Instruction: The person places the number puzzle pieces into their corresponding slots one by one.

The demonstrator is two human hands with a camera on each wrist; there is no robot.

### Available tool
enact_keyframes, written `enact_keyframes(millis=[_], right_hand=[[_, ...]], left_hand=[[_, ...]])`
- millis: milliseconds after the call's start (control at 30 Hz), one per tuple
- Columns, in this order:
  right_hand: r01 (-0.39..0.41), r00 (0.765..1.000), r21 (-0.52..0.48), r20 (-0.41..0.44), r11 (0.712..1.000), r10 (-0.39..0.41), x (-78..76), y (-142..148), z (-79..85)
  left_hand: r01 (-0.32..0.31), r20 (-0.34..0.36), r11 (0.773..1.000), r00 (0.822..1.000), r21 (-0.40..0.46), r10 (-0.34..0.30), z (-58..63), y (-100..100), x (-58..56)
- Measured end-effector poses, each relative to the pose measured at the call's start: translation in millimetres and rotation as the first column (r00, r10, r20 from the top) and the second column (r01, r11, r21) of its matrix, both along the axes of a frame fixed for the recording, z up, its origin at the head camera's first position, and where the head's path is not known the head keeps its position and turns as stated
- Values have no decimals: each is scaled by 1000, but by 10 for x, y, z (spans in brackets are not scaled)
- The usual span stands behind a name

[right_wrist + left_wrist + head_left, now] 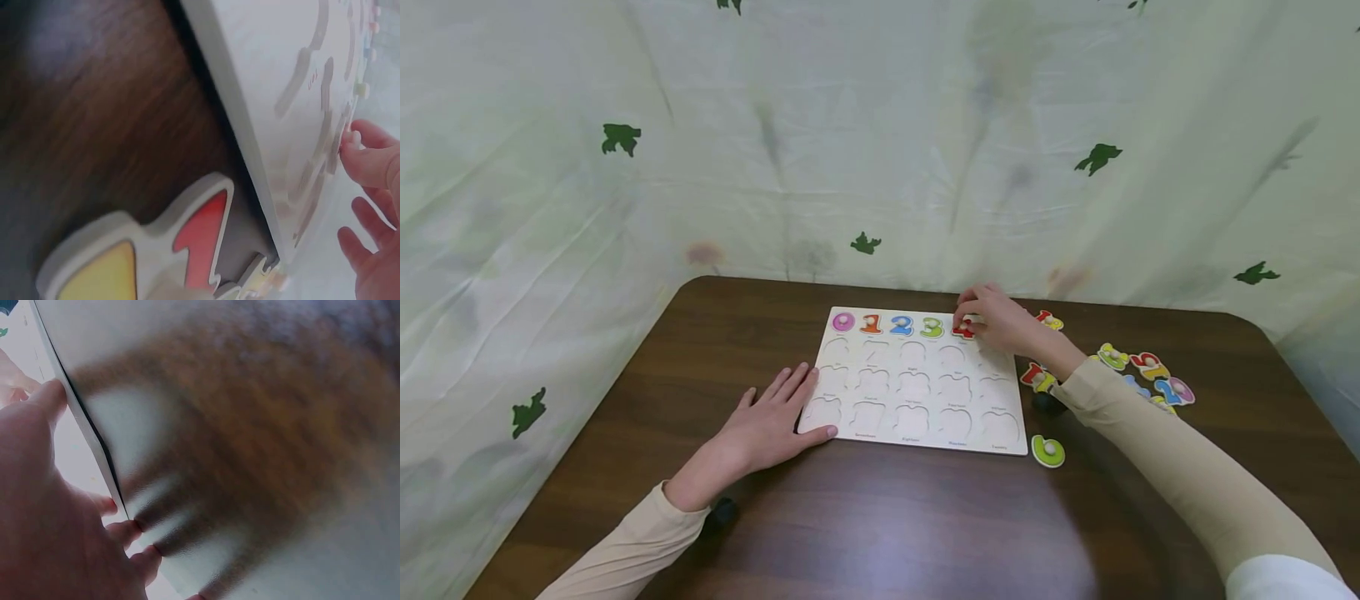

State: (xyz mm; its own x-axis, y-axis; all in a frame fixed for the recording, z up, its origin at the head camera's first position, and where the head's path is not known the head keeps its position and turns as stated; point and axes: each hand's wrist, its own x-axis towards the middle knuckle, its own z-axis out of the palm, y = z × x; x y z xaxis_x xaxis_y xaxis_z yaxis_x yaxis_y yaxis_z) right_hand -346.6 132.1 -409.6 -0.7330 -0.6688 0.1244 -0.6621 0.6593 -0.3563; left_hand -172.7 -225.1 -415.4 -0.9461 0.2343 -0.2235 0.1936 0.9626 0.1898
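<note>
Two hands are at work on a dark wooden table (880,517) that fills the lower half of the head view, with a pale cloth (880,142) printed with green leaves hung behind it across the upper half. At the middle of the frame lies a white puzzle board (917,387). Its top row holds the pieces 0 to 3 (887,323); the rows below are bare cut-outs. The left hand (771,429) lies flat with relaxed, straight fingers at the board's lower left corner, thumb along its edge. The right hand (996,321), at the top right of the board, pinches the red number 4 (964,330) at the next slot in the row. Loose number pieces (1142,375) lie scattered right of the board, and a green one (1048,451) sits near its lower right corner.

The left wrist view is mostly blur: the left hand (56,519) fills the lower left, fingertips against the board's edge (94,434), brown table beyond.

The right wrist view alone shows the board's side wall (240,125) from table level, with a red and yellow piece (150,250) just beside it at the bottom. The fingers (375,169) at the right edge are cut off, so the grip cannot be judged here.
</note>
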Motion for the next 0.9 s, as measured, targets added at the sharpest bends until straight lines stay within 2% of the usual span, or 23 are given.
enact_keyframes(millis=[200,567,900], right_hand=[[60,995,-53,85,997,-55,-10,14,0],[122,989,-12,80,992,-121,-29,33,-62],[111,978,-95,186,989,-92,131,234,150]], left_hand=[[3,-6,1000,1000,5,-3,25,13,1],[5,-9,1000,1000,-4,-6,25,11,4],[1,-4,1000,1000,-3,-1,4,-6,0]])
